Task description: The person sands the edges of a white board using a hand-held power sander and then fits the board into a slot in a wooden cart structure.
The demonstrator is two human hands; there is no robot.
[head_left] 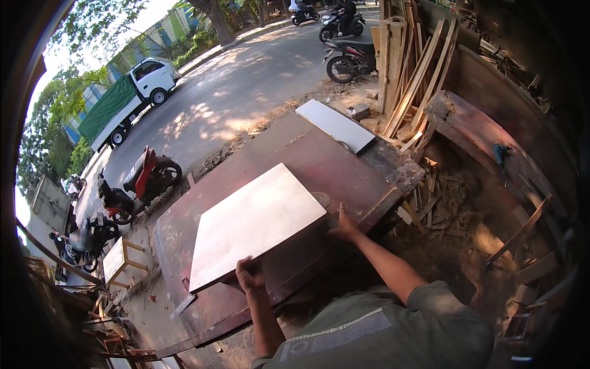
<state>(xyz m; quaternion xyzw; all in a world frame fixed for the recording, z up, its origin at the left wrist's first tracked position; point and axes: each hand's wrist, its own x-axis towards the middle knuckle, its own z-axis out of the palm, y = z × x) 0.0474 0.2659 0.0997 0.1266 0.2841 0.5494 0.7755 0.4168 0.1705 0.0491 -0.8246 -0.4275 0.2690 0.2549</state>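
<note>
A flat rectangular board [258,224] with a pale white top and a dark edge lies over a large dark reddish work table [344,178]. My left hand [250,278] is closed on the board's near edge, its fingertips on the white top. At the board's near right corner, my right hand [346,227] holds the dark side with the thumb pointing up; its other fingers are partly hidden. Just past that corner, a round mark [321,198] shows on the table top.
A narrow white panel [335,125] lies at the table's far right. Upright wood strips [424,67] and scrap pieces [439,212] crowd the right side. A wooden stool [120,261] and a red motorbike [138,184] stand left; a truck [126,95] is on the road.
</note>
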